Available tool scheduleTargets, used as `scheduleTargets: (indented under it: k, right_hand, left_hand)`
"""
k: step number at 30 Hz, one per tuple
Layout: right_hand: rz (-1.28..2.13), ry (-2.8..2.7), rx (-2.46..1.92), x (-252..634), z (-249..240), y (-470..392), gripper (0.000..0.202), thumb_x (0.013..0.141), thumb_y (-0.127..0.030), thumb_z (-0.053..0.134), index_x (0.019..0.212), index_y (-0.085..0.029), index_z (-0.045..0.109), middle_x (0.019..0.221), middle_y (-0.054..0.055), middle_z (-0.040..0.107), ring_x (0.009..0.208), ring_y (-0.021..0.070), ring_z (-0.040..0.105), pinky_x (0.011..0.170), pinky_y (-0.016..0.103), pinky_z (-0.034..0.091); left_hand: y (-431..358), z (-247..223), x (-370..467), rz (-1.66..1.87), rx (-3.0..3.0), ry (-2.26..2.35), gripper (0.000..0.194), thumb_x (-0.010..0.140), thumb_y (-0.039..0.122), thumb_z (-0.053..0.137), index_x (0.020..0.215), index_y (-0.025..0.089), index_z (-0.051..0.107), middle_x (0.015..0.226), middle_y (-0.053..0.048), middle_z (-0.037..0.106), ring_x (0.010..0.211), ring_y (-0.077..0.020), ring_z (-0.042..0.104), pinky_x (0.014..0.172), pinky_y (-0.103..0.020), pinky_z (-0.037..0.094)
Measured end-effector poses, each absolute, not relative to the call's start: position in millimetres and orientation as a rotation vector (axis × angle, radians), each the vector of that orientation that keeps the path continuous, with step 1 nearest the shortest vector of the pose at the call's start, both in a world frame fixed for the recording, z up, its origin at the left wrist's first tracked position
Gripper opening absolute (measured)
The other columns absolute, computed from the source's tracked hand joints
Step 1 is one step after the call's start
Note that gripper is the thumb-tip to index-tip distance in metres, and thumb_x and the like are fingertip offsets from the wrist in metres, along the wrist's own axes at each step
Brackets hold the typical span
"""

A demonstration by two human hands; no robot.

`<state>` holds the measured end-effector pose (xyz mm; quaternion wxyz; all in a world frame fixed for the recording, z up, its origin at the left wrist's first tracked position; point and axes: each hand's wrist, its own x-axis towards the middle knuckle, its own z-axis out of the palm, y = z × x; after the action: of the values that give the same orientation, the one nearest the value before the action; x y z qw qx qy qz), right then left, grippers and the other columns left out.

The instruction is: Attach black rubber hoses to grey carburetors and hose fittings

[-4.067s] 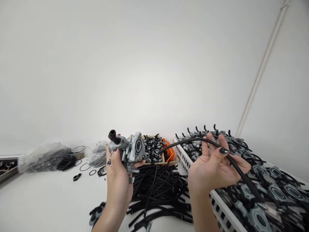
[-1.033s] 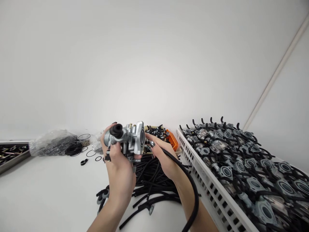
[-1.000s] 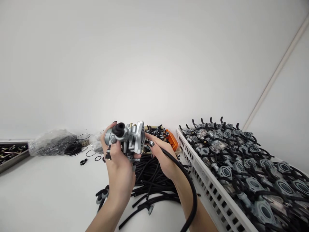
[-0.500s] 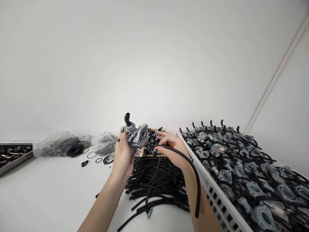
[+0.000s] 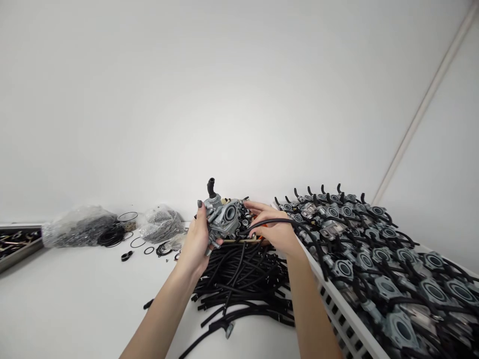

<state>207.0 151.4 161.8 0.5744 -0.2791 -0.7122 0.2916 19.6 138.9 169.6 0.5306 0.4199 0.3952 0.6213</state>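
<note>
My left hand [image 5: 196,239] is closed around a grey metal carburetor [image 5: 224,219], its thumb lying on the near side. A short black rubber elbow [image 5: 211,188] sticks up from the carburetor's top. On its right, my right hand [image 5: 277,232] pinches a black rubber hose [image 5: 295,223] close to one end. That end meets the carburetor's lower right side; whether it sits on a fitting I cannot tell. The rest of the hose arches over my right wrist and hangs down toward the crate.
Below my hands lies a pile of black hoses [image 5: 239,274], with a box of small parts [image 5: 245,219] behind. A white crate [image 5: 348,316] full of carburetors [image 5: 404,329] stands right. Leftward are plastic bags [image 5: 80,224], black rings [image 5: 112,235] and a metal tray [image 5: 22,257].
Both hands and the carburetor have shifted slightly right in view. The hose's free end has swung right, from over my forearm to beside the crate.
</note>
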Motion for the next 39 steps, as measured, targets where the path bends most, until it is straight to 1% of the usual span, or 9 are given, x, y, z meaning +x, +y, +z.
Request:
scheduleTargets:
  k: [4,9,13,16,21,25,29,33,39]
  right_hand:
    - [0.732,-1.517,-0.643,195,158,160,0.012,0.063,-0.017,0.080,0.063,-0.023,0.070,0.118,0.006,0.069,0.114,0.0269,0.061,0.099,0.043,0.049]
    - [0.637,-1.416,-0.644,179,155,164,0.021,0.062,-0.018,0.080,0.061,-0.021,0.059,0.108,0.009,0.070,0.107,0.0265,0.063,0.097,0.044,0.047]
    - [0.652,-1.362,-0.635,171,155,163,0.026,0.061,-0.020,0.081,0.066,-0.022,0.056,0.104,0.007,0.069,0.099,0.0230,0.065,0.092,0.040,0.049]
    - [0.642,-1.358,-0.624,170,156,162,0.027,0.061,-0.021,0.082,0.070,-0.022,0.057,0.101,0.006,0.069,0.097,0.0220,0.065,0.092,0.039,0.049]
    - [0.554,-1.349,-0.667,170,156,160,0.033,0.059,-0.021,0.084,0.084,-0.024,0.063,0.096,0.003,0.070,0.098,0.0222,0.065,0.094,0.039,0.049]
    - [0.612,-1.354,-0.642,168,153,164,0.036,0.061,-0.022,0.083,0.093,-0.024,0.067,0.095,0.003,0.071,0.092,0.0207,0.067,0.087,0.036,0.053]
    - [0.634,-1.403,-0.602,170,150,168,0.033,0.067,-0.023,0.080,0.100,-0.026,0.072,0.105,0.004,0.073,0.097,0.0214,0.067,0.092,0.038,0.053]
    - [0.629,-1.459,-0.528,172,150,167,0.026,0.072,-0.026,0.078,0.098,-0.029,0.075,0.117,0.005,0.071,0.113,0.0250,0.062,0.097,0.044,0.052]
    - [0.662,-1.527,-0.530,176,154,161,0.024,0.072,-0.034,0.079,0.095,-0.027,0.075,0.122,0.007,0.069,0.123,0.0284,0.058,0.103,0.052,0.047]
  left_hand:
    - [140,169,19,1.484,1.019,0.957,0.057,0.082,0.070,0.048,0.104,0.019,0.065,0.056,0.002,0.058,0.038,-0.0073,0.049,0.035,-0.016,0.032]
    - [137,174,15,1.483,1.037,0.980,0.062,0.081,0.072,0.046,0.113,0.021,0.063,0.055,0.002,0.059,0.036,-0.0068,0.046,0.032,-0.015,0.026]
    - [133,177,14,1.504,1.078,0.940,0.065,0.079,0.072,0.050,0.120,0.022,0.061,0.068,-0.001,0.066,0.041,-0.0079,0.048,0.034,-0.016,0.032]
    - [132,176,14,1.487,1.080,0.938,0.064,0.079,0.072,0.051,0.119,0.023,0.062,0.072,-0.001,0.066,0.044,-0.0079,0.049,0.036,-0.016,0.035]
    - [135,173,14,1.416,1.086,0.959,0.062,0.082,0.072,0.046,0.111,0.021,0.065,0.059,0.001,0.059,0.040,-0.0078,0.046,0.036,-0.017,0.034]
    - [136,176,16,1.428,1.024,0.943,0.058,0.084,0.068,0.048,0.114,0.021,0.064,0.064,-0.001,0.064,0.039,-0.0078,0.047,0.035,-0.017,0.035]
    - [133,180,19,1.429,0.971,0.974,0.056,0.085,0.066,0.048,0.119,0.024,0.063,0.074,-0.003,0.069,0.040,-0.0062,0.046,0.035,-0.016,0.036]
    - [131,182,18,1.403,0.982,0.969,0.058,0.085,0.067,0.047,0.120,0.024,0.064,0.076,-0.005,0.070,0.039,-0.0063,0.046,0.035,-0.016,0.036]
    - [130,182,14,1.329,1.002,0.916,0.061,0.086,0.069,0.042,0.116,0.023,0.065,0.078,-0.005,0.071,0.039,-0.0060,0.047,0.032,-0.015,0.032]
